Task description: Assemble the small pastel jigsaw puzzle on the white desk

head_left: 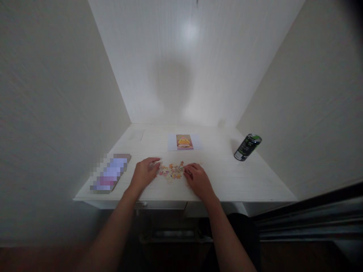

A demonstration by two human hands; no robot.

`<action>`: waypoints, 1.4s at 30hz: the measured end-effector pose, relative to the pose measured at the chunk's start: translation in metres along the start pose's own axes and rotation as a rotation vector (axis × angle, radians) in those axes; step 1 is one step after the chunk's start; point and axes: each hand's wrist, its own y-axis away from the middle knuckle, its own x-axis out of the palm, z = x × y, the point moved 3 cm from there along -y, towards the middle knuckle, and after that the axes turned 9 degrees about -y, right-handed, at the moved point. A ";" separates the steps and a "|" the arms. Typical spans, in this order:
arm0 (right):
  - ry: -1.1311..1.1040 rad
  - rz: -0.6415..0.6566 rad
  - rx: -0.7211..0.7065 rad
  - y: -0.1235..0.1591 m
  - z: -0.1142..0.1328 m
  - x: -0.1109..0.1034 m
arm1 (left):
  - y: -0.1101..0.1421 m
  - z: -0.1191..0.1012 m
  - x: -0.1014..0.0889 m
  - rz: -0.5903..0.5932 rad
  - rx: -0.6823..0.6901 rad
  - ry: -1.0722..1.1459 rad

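At the left of the bench (227,186), a phone (112,173) is laid near the edge; its screen is hidden by coarse squares and cannot be read. To the right of it, the left hand (143,173) is held half open, with thumb and forefinger curved and kept a little apart. No piece is seen between them, but whether one is touched by the fingertips cannot be told.

Between the two hands, the pieces (171,172) are gathered in a loose heap on the bench. They are small and flat, with knobbed edges, coloured in pink, orange and pale yellow; some are overlapped, and none is clearly seen to be joined. Behind the heap, a duck picture (184,142) is placed on white paper (171,143).

By the right hand (199,180), the heap is reached at its right side. Its fingers are bent closely together; whether a piece is pinched there cannot be told. It seems that the pieces are being sorted, and a fine, light pinch would be called for next. Farther right, a dark can (247,147) is stood.
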 end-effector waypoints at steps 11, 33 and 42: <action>0.087 0.042 -0.022 0.000 0.012 -0.002 | 0.008 -0.035 0.022 0.151 0.252 -0.128; 0.026 -0.134 0.069 0.001 -0.002 -0.007 | 0.012 -0.044 0.028 0.163 0.241 -0.201; -0.002 -0.321 0.158 0.005 -0.011 -0.019 | 0.006 -0.032 0.018 0.089 0.062 0.212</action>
